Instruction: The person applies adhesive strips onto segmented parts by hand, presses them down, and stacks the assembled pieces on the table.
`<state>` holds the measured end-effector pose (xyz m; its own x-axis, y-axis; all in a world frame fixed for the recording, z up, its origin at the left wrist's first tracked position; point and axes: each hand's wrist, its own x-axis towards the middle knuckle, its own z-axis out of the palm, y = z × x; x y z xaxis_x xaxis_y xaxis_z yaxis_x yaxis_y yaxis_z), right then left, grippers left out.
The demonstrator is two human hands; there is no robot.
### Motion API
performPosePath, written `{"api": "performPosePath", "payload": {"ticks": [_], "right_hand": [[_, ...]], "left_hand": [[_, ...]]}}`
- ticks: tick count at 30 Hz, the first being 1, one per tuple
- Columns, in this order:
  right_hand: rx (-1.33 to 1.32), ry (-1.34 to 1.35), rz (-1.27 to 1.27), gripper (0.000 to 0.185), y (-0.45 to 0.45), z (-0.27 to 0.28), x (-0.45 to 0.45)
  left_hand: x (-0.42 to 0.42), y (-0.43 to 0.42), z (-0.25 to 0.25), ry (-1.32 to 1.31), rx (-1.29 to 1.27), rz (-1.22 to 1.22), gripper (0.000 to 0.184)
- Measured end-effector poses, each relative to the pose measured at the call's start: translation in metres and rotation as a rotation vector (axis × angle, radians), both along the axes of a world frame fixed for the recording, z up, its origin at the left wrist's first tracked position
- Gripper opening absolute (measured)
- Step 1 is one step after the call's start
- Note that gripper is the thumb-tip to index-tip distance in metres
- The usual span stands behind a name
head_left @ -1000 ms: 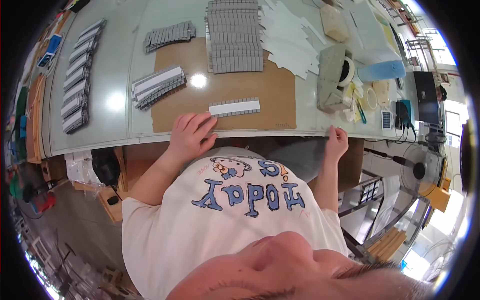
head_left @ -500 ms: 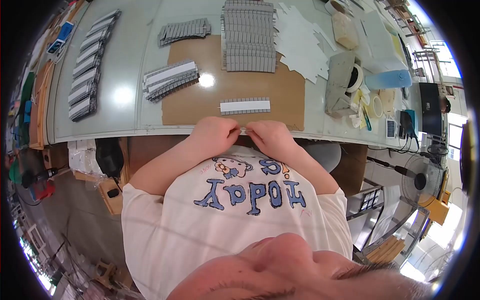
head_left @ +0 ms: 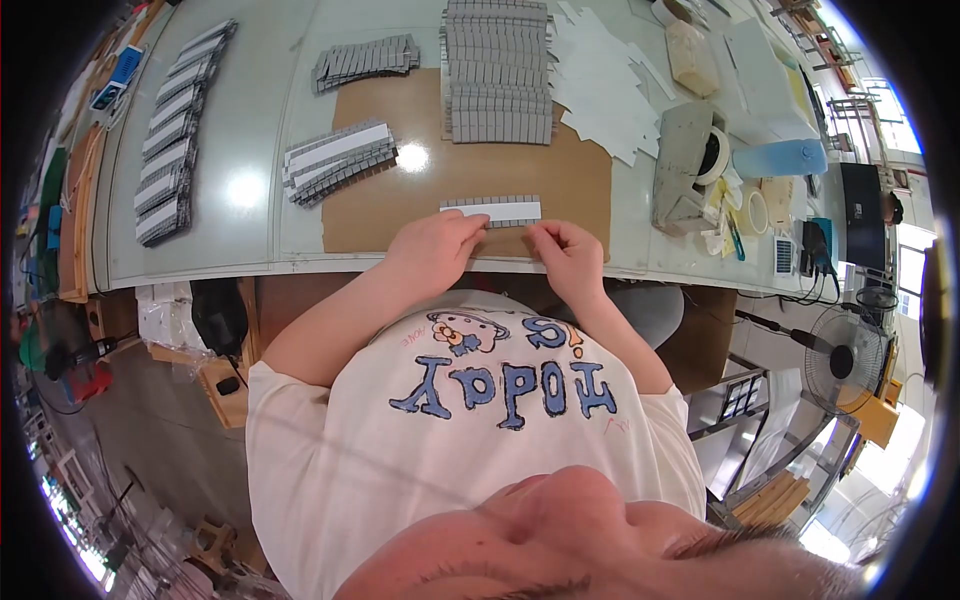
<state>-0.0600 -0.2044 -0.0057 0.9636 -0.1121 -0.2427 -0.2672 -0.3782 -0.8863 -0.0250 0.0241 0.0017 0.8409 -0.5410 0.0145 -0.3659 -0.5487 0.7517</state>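
Note:
A grey segmented strip with a white band [head_left: 515, 211] lies on the brown board [head_left: 400, 225] near the table's front edge. My left hand [head_left: 435, 246] reaches over the strip's left part, fingers bent together, thumb and fingertips at its lower edge. My right hand [head_left: 570, 257] is beside the strip's lower right corner, thumb and index finger pinched. Anything between the fingers of either hand is too small or hidden to make out. Left of the strip, a fanned pile of similar strips [head_left: 340, 160] lies partly on the board.
Grey strips form a tall stack [head_left: 497, 75], a smaller pile [head_left: 366, 62] and a long row [head_left: 170, 140] at the left. White sheets [head_left: 600, 90] lie right of the stack. Further right are a grey holder [head_left: 682, 170], tape roll [head_left: 713, 155] and blue bottle [head_left: 780, 158].
From close together at the table edge, my hands have moved apart and up to the strip. The left now covers its left part; the right is by its lower right corner.

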Motion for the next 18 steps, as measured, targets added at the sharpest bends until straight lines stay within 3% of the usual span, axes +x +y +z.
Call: {"api": "performPosePath", "payload": {"ticks": [3, 5, 6, 8, 18], "right_hand": [[-0.123, -0.048, -0.032, 0.019, 0.001, -0.008, 0.002], [-0.234, -0.307, 0.092, 0.014, 0.001, -0.009, 0.001], [-0.233, -0.307, 0.093, 0.014, 0.0, -0.011, 0.001], [-0.238, -0.639, 0.396, 0.01, -0.003, -0.018, 0.001], [-0.339, -0.75, 0.466, 0.009, -0.001, -0.022, 0.002]], "left_hand": [[0.0, -0.002, 0.0, -0.012, 0.035, -0.007, 0.023], [-0.003, 0.0, -0.005, -0.03, 0.043, -0.039, 0.024], [-0.008, 0.001, -0.009, -0.065, 0.073, -0.073, 0.026], [-0.012, 0.002, -0.014, -0.097, 0.103, -0.106, 0.028], [-0.011, 0.0, -0.015, -0.16, 0.269, -0.204, 0.052]]}}
